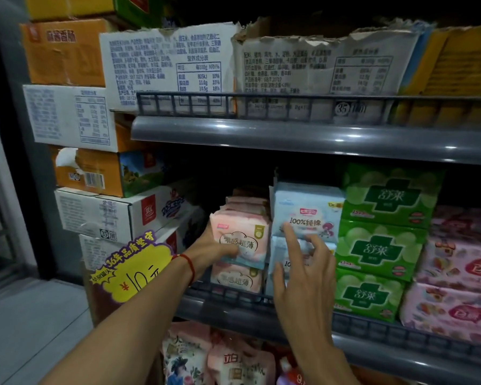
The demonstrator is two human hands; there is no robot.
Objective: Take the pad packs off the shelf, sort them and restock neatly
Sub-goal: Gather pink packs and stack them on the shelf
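In the head view, the pad packs sit on the middle shelf [289, 312] at the centre of the frame. The left hand [214, 245] reaches in from the lower left and holds the front pink pack [240, 240] at its lower left corner, its fingers mostly hidden behind the wrap. The right hand [303, 262] is spread wide, fingers straight, fingertips touching the pale blue pack [307, 215] just right of the pink ones.

These look like light, soft film-wrapped packs that squash and slide readily, so I would take them by both sides rather than by a corner.

The low wire rail [233, 294] along the shelf edge means lifting each pack up and over. Green packs [383, 245] press close on the right; cardboard boxes [117, 215] crowd the left. Overhead there is dark open room beneath the upper shelf [289, 137].
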